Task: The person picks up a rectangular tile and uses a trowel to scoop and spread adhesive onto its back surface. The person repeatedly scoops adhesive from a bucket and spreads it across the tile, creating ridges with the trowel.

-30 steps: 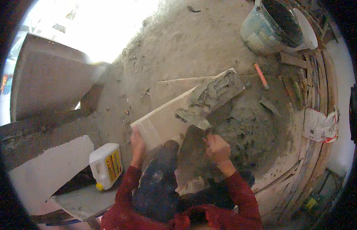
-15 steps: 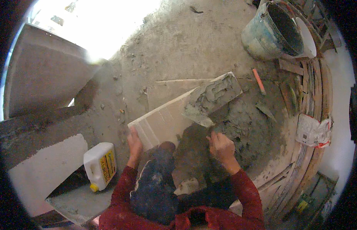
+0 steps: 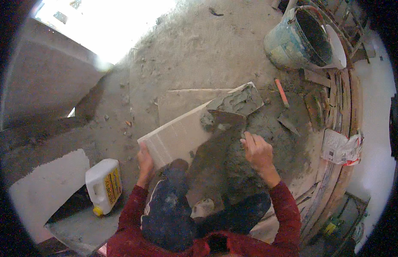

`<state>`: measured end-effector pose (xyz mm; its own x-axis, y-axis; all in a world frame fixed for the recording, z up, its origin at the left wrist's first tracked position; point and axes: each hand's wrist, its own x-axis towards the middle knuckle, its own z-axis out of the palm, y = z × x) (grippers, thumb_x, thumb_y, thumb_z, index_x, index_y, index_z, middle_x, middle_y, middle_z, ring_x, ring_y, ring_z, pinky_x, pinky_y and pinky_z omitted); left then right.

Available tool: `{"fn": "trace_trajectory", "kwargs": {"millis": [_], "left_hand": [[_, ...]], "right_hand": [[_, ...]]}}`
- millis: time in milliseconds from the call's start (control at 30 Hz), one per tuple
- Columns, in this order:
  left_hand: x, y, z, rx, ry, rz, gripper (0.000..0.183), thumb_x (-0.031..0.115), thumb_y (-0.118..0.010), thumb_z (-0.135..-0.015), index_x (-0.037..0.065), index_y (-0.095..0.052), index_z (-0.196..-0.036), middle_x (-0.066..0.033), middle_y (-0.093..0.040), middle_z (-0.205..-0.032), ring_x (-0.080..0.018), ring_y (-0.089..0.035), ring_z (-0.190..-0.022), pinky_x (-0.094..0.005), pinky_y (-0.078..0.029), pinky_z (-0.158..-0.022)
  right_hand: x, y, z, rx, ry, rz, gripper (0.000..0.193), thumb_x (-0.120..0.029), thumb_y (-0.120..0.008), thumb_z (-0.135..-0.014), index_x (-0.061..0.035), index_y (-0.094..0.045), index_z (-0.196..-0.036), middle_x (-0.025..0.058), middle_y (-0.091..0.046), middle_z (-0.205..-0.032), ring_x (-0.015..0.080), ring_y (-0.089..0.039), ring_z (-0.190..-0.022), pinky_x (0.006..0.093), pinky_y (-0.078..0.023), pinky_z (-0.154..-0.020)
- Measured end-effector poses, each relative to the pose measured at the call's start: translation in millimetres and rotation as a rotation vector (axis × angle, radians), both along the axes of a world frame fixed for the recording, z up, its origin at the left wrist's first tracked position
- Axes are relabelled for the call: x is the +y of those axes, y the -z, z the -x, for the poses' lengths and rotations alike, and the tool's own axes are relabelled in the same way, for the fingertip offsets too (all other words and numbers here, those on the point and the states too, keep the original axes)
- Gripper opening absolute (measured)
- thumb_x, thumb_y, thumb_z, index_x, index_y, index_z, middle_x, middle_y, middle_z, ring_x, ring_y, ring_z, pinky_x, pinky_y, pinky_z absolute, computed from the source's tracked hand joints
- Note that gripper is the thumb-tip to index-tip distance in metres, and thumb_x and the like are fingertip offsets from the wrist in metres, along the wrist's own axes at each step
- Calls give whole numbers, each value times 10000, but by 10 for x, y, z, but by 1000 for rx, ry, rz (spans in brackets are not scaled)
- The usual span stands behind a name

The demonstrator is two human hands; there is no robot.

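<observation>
A long pale tile [image 3: 173, 135] lies slanted in front of me, its ribbed back upward and its near left end by my knee. My left hand [image 3: 145, 162] grips that end, thumb along the edge. Grey mortar [image 3: 239, 99] covers the tile's far right end. My right hand [image 3: 258, 153] is closed round the handle of a trowel [image 3: 227, 115], whose blade is tilted against the mortar's near edge. The hand hides most of the handle. Beyond and beside it spreads a heap of wet mortar [image 3: 267, 122].
A second trowel with an orange handle [image 3: 281, 93] lies beyond the heap. At the far right stands a dirty bucket [image 3: 284, 45]. Planks [image 3: 345, 98] and a crumpled bag [image 3: 339, 145] line the right side. A white jug [image 3: 104, 182] with a yellow cap is at my left.
My right hand has moved slightly right and away from me, turning the trowel blade up against the mortar on the tile. My left hand keeps its hold; the whole view has shifted a little.
</observation>
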<state>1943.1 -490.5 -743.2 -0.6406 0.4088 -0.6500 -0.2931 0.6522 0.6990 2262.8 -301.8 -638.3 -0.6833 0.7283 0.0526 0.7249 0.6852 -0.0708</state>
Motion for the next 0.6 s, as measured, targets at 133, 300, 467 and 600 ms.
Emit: {"fn": "trace_trajectory", "kwargs": {"millis": [133, 300, 467, 600], "left_hand": [[-122, 180, 28, -54, -112, -93, 602, 492, -344, -1000, -48, -592, -1099, -66, -634, -953, -145, -565, -845, -301, -455, -783], [-130, 243, 61, -42, -19, 24, 612, 493, -346, -998, -56, -608, -1066, -67, -643, -924, -145, -564, -835, -307, -453, -777], [-159, 252, 12, 32, -24, -12, 666, 576, -356, -959, -28, -633, -999, -76, -654, -881, -182, -575, -783, -341, -460, -729], [-122, 133, 1, -5, -4, -41, 625, 497, -335, -999, -62, -612, -1024, -72, -644, -900, -145, -560, -814, -318, -454, -760]], "right_hand": [[77, -222, 152, 93, -29, 79, 205, -227, -602, -892, -52, -621, -997, 90, -595, -727, 262, -599, -594, 358, -483, -486], [106, -230, 110, 161, 33, 29, 226, -252, -583, -907, -40, -622, -975, 105, -597, -700, 279, -605, -554, 375, -494, -468], [81, -267, 113, 327, 114, 136, 253, -258, -576, -911, -18, -624, -977, 135, -617, -725, 309, -616, -591, 401, -501, -501], [17, -114, 86, 197, 72, 186, 250, -249, -555, -924, -14, -620, -981, 164, -635, -771, 337, -630, -650, 428, -511, -554]]}}
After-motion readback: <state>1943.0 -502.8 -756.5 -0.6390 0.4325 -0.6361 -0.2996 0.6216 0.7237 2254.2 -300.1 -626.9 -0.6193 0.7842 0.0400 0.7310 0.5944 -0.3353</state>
